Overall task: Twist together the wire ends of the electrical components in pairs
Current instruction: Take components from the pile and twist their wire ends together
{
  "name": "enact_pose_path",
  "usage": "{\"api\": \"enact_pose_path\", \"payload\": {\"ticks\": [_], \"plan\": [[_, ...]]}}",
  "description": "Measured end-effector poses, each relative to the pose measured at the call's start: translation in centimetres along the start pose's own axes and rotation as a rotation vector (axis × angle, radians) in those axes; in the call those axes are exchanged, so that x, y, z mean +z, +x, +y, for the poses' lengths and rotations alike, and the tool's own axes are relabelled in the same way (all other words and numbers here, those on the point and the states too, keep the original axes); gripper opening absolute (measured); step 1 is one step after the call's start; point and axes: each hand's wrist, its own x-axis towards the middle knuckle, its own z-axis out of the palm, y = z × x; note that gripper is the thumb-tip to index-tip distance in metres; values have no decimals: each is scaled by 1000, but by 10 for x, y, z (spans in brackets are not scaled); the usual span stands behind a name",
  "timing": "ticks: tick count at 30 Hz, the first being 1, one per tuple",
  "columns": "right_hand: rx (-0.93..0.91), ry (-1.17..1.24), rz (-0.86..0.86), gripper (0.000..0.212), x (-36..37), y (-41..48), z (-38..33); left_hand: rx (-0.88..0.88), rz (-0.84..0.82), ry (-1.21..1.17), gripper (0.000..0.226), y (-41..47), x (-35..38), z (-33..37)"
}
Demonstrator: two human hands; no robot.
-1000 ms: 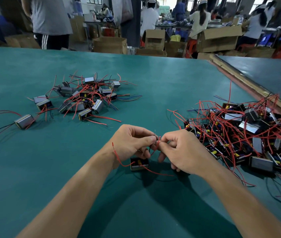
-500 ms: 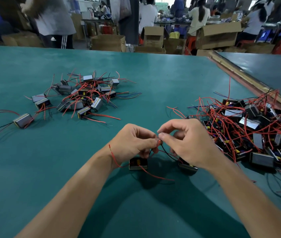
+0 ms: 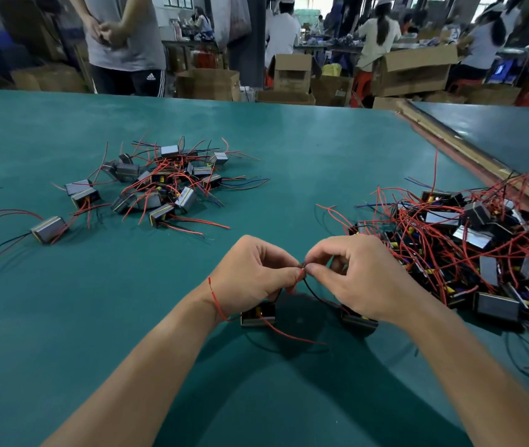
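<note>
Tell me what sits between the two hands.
Head view: only the wire ends, pinched from both sides by the left hand and right hand.

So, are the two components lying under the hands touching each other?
Apart. The head view shows bare green table between the left component and the right component.

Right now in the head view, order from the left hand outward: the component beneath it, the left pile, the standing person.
1. The component, beneath the left hand.
2. The left pile, farther off, up-left.
3. The standing person, at the back, farthest.
</note>
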Motion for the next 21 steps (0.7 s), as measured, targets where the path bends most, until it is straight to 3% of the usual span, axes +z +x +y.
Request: {"api": "enact_pose_path", "payload": {"ticks": [9, 16, 21], "plan": [[163, 169, -76, 21, 11, 3, -2, 158, 36, 190, 12, -1, 2, -6], [78, 350, 28, 19, 5, 2, -4, 15, -31, 14, 13, 2, -3, -2], [0, 233, -37, 23, -1, -1, -4, -50, -54, -16, 14, 2, -4, 0]]}}
